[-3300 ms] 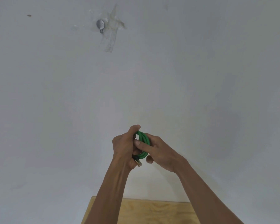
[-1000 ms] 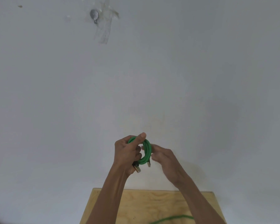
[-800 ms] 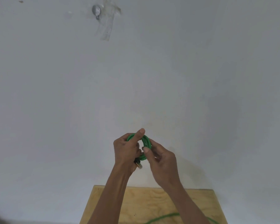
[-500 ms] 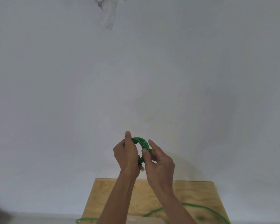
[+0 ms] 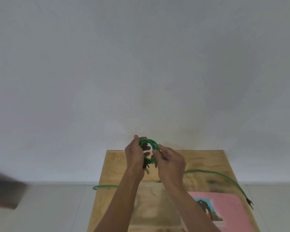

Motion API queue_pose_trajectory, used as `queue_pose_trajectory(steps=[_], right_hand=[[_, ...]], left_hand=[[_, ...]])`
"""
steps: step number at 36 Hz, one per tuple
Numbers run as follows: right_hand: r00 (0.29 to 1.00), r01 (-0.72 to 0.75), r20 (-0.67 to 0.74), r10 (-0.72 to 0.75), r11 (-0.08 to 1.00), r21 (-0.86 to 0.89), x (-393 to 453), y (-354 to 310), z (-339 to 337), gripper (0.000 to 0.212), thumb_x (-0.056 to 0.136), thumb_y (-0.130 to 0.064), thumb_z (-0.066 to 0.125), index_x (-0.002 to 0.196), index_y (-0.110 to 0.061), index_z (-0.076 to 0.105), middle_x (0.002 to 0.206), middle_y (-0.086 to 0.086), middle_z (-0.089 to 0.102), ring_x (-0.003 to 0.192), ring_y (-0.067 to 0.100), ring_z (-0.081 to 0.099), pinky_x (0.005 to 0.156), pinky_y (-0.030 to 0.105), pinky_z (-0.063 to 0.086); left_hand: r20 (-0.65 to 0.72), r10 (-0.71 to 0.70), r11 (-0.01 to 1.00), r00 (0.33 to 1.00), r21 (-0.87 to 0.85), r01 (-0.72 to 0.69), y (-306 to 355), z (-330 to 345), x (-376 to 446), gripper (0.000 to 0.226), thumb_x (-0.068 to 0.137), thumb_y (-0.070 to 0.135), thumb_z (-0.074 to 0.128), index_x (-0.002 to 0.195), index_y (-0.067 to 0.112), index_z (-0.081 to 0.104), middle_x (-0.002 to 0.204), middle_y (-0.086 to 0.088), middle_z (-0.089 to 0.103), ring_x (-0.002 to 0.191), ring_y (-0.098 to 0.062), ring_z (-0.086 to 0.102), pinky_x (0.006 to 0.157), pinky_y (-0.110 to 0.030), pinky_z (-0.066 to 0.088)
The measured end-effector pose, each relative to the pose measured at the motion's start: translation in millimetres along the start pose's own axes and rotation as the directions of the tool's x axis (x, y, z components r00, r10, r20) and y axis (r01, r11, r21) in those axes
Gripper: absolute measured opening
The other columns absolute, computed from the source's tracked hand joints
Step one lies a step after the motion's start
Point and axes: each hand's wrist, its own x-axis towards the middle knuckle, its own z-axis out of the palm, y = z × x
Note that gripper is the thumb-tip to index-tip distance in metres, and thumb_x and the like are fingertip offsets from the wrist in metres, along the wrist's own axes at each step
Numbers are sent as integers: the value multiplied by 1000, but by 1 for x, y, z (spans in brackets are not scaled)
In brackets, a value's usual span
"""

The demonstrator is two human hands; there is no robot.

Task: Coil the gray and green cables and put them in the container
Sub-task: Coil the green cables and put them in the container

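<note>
A single head-worn camera looks forward and slightly down, close above the left hand (image 5: 135, 154) and right hand (image 5: 171, 162). Beyond them rises a wall (image 5: 141, 64); beneath them, the worktop (image 5: 199, 164) fills the lower edge.

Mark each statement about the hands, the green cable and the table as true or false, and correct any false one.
1. Both hands hold the green coil. True.
2. The coil rests on the wooden table. False: it is held above it.
3. A loose length of green cable lies across the table. True.
4. The pink item lies on the table's left side. False: right side.
5. The left hand is empty. False: it grips the coil.
</note>
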Motion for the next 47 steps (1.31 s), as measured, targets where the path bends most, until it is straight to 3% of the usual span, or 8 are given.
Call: queue_pose_trajectory(steps=[12, 20, 24, 27, 29, 33, 36, 47], right_hand=[[982, -178, -61, 180, 983, 48, -37, 56, 14, 20, 84, -9, 77, 102, -18, 76, 77, 1, 78, 63, 16, 70, 59, 30, 58], [973, -227, -56, 224, 972, -55, -49, 89, 4, 26, 84, -9, 76, 92, -33, 72, 84, -1, 79, 79, 15, 75, 74, 32, 61], [961, -278, -52, 273, 952, -126, -55, 109, -4, 18, 85, -7, 75, 96, -21, 76, 81, -1, 78, 78, 14, 75, 76, 35, 62], [948, -318, -47, 315, 927, -201, -59, 125, -10, 17, 84, -10, 76, 98, -20, 77, 82, -2, 78, 79, 13, 74, 80, 38, 61], [945, -324, -41, 325, 911, -256, -61, 136, -13, 16, 84, -12, 76, 95, -24, 77, 80, -5, 77, 75, 12, 73, 78, 38, 62], [939, -339, -65, 338, 873, -350, -62, 153, -12, 13, 83, -11, 77, 95, -16, 77, 75, -7, 74, 73, 7, 69, 76, 26, 59], [934, -349, -77, 348, 851, -391, -60, 160, -5, 8, 83, -6, 73, 90, -9, 75, 74, 5, 73, 71, 16, 66, 61, 5, 44], [869, -493, -179, 462, 771, -403, -56, 183, 29, 16, 86, -7, 71, 102, -10, 70, 90, 8, 74, 78, 17, 64, 81, 28, 52]], left_hand=[[89, -180, 983, 980, 0, 181, -52, -52, 20, 40, 104, 37, 50, 97, 5, 73, 85, -11, 72, 77, -23, 68, 66, -37, 53], [80, -248, 965, 966, 110, 238, -100, -70, 20, 39, 105, 32, 49, 101, 2, 74, 95, -20, 75, 98, -33, 71, 81, -43, 55], [43, -221, 954, 974, 215, 207, -124, -87, 22, 37, 104, 32, 51, 92, 8, 77, 93, -16, 76, 94, -31, 70, 95, -50, 53], [50, -139, 934, 989, 339, 114, -138, -103, 23, 32, 103, 30, 53, 85, 17, 77, 86, -1, 78, 90, -19, 72, 95, -48, 55], [29, 71, 861, 997, 502, -76, -144, -113, 21, 25, 101, 28, 55, 88, 22, 75, 89, 5, 76, 91, -14, 70, 90, -38, 55], [87, 453, 616, 887, 688, -383, -154, -135, 19, 28, 98, 20, 50, 111, 7, 70, 109, -2, 68, 107, -23, 63, 92, -26, 46], [175, 424, 509, 888, 765, -394, -170, -153, 25, 42, 100, 27, 44, 129, 4, 63, 136, -13, 59, 128, -27, 51, 107, -35, 39], [287, 325, 410, 901, 816, -407, -197, -166, 30, 64, 104, 42, 18, 152, 4, 35, 162, -7, 29, 151, -14, 19, 122, -37, 22]])
